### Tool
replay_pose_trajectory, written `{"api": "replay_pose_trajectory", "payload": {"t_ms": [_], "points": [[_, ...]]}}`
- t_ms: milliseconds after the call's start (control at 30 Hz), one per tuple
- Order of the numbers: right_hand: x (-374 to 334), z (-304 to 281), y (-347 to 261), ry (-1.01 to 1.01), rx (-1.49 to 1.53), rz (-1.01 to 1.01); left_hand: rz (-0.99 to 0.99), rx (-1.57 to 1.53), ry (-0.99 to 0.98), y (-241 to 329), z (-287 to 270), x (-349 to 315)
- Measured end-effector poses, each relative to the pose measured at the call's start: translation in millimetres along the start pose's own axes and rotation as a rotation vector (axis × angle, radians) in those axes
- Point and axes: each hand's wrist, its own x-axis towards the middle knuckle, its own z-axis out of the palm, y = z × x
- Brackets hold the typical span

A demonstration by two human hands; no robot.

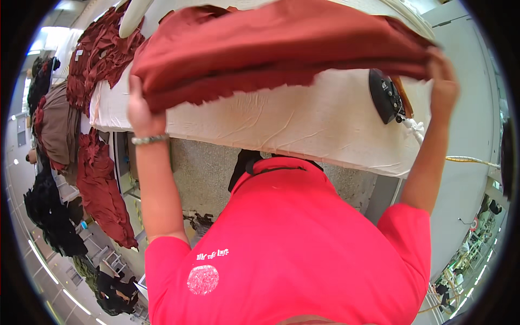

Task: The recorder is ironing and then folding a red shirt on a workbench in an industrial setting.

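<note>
A dark red garment (pixel 271 46) is stretched wide above the cloth-covered ironing table, its lower edge uneven and slightly blurred. My left hand (pixel 145 111) grips its left end, with a beaded bracelet on that wrist. At the opposite end, my right hand (pixel 444 81) holds the fabric by a corner, fingers closed around it. A dark iron (pixel 385 96) with an orange-brown handle rests on the table just left of my right forearm. Whether the garment touches the table behind is hidden by the garment itself.
The white padded table (pixel 303 122) spans the space before me. More dark red garments (pixel 103 49) are heaped at its left, and others hang lower down (pixel 103 187). Brown cloth (pixel 58 127) and black clothes (pixel 51 211) lie farther left. A hose (pixel 471 160) runs right.
</note>
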Motion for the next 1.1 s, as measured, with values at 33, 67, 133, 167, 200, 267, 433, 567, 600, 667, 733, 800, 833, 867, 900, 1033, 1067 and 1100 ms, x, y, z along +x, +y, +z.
{"api": "replay_pose_trajectory", "payload": {"t_ms": [33,67,133,167,200,267,433,567,600,667,733,800,833,867,900,1033,1067,1100], "points": [[-19.2,-12.3,48.6,-0.288,-0.148,0.155,-0.067,0.052,0.106,-14.2,-1.5,-12.4],[-42.9,2.5,36.4,-0.479,-0.289,0.461,-0.135,0.093,0.223,-35.1,-12.6,-25.1],[-98.6,-2.6,62.8,-0.611,-0.214,0.464,-0.322,0.078,0.312,-67.7,-44.2,-48.0],[-119.2,-5.9,67.9,-0.645,-0.196,0.574,-0.333,0.077,0.332,-79.2,-64.1,-64.2],[-134.2,-7.7,71.7,-0.676,-0.178,0.687,-0.343,0.046,0.306,-88.5,-83.8,-79.5],[-159.1,-5.6,78.1,-0.786,-0.227,0.808,-0.372,0.018,0.27,-100.6,-97.0,-93.2],[-154.6,0.6,89.8,-0.961,-0.668,0.596,-0.468,-0.065,0.335,-100.9,-91.1,-117.9],[-101.9,14.8,102.5,-0.068,-1.043,-0.105,-0.489,-0.115,0.218,-79.3,-78.1,-128.5],[-98.3,17.7,116.4,-0.073,-1.045,-0.102,-0.467,-0.102,0.175,-75.4,-78.6,-131.6],[-92.4,20.1,155.7,-0.075,-1.217,-0.102,-0.446,-0.094,0.139,-67.6,-75.3,-139.8],[-85.4,23.7,165.1,-0.088,-1.295,-0.119,-0.39,-0.236,0.105,-58.4,-68.2,-153.8],[-64.7,25.6,152.4,-0.221,-1.144,0.281,-0.35,-0.314,0.104,-57.0,-67.0,-163.4],[-56.3,25.5,143.6,-0.281,-1.064,0.481,-0.345,-0.334,0.093,-57.2,-68.1,-165.6],[-46.8,27.7,137.6,-0.288,-1.068,0.471,-0.341,-0.355,0.08,-57.6,-69.1,-167.7],[-33.7,31.2,133.4,-0.393,-0.96,0.598,-0.339,-0.379,0.062,-59.3,-69.6,-167.4],[-30.0,68.1,103.6,-0.636,-0.776,0.449,-0.289,-0.394,0.083,-60.6,-61.0,-175.1],[-34.3,89.0,76.0,-0.704,-0.687,0.412,-0.292,-0.389,0.092,-58.7,-62.6,-181.9],[-40.1,113.4,46.0,-0.769,-0.595,0.376,-0.29,-0.399,0.08,-57.5,-64.3,-188.3]]}}
